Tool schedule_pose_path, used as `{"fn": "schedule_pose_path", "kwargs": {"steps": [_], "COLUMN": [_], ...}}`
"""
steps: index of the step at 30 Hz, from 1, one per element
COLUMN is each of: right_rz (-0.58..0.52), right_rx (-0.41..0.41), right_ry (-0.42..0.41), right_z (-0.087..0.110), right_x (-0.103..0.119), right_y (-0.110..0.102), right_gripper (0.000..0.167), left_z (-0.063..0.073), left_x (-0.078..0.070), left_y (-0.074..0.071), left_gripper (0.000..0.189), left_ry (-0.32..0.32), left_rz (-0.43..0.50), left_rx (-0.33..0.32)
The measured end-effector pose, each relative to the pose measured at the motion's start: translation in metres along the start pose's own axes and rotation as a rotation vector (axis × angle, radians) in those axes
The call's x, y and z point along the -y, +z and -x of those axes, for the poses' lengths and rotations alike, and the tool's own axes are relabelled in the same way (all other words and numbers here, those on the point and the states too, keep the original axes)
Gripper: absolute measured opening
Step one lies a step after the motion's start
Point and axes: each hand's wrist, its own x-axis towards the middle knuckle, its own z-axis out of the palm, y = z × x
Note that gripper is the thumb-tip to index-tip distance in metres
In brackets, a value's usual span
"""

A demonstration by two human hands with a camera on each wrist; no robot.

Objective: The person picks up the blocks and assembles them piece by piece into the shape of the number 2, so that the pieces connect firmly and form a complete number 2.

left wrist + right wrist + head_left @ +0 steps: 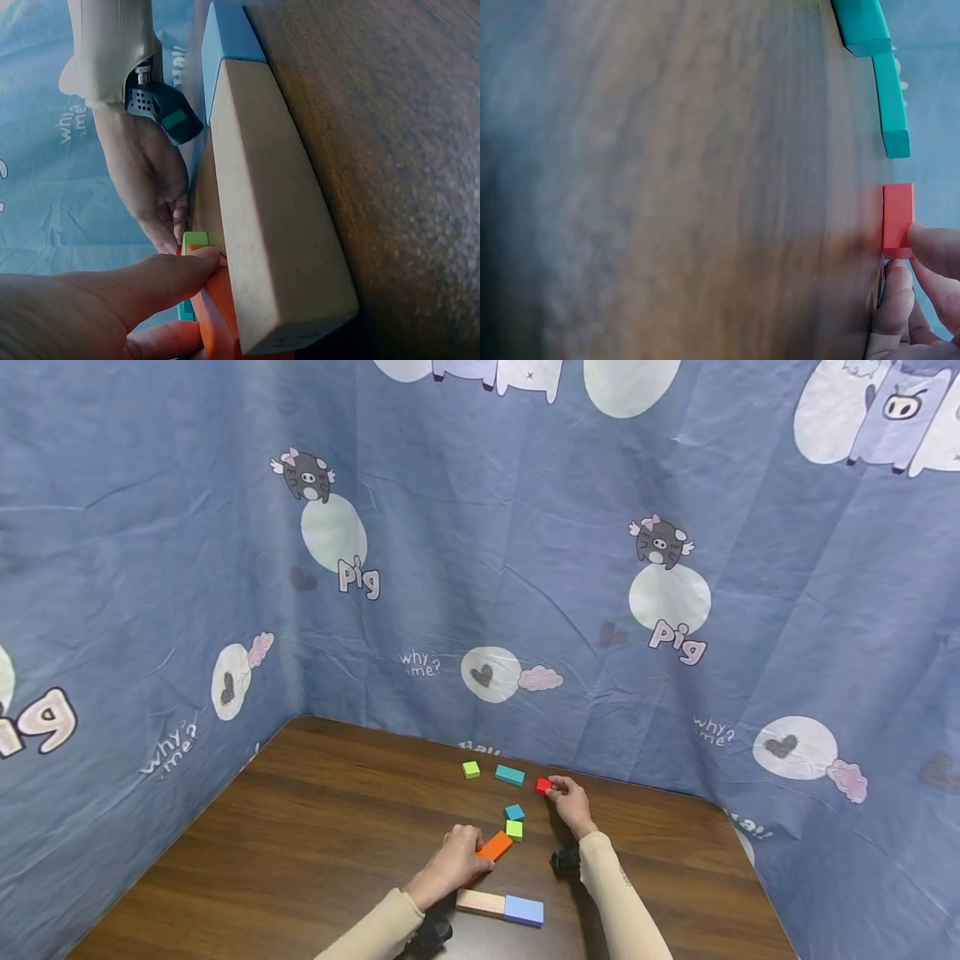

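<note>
My left hand (pixel 452 862) holds an orange rectangular block (pixel 498 844), thumb on its near side, fingers on the other. Behind the thumb the rest of that block is partly hidden, with a reddish edge showing below. At the far side of the table my right hand (pixel 572 807) pinches a small red block (pixel 898 216) between thumb and fingers. Just past the orange block's far end lie a lime green block (pixel 513 831) and a small teal block (pixel 513 812). A plain wooden block (pixel 274 202) stands close beside the left thumb, end to end with a blue block (pixel 523 910).
Left of the red block, along the far side of the brown table (pixel 337 827), sit a longer teal block (pixel 510 775) and another lime green block (pixel 471 769). A blue patterned curtain (pixel 450 568) hangs behind and at the left of the table.
</note>
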Motion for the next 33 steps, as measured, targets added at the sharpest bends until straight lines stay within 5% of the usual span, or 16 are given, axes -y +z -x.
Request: {"fn": "schedule_pose_path", "kwargs": {"steps": [23,33], "right_rz": [0.056,0.039], "right_rx": [0.007,0.068], "right_ry": [-0.040,-0.062], "right_z": [0.006,0.011], "right_x": [0.005,0.012], "right_y": [0.003,0.006], "right_gripper": [0.023,0.022], "left_z": [-0.001,-0.001], "left_x": [0.001,0.000], "left_y": [0.000,0.000], "left_gripper": [0.027,0.026], "left_ry": [-0.007,-0.034], "left_rz": [0.002,0.016], "left_rx": [-0.003,0.020]}}
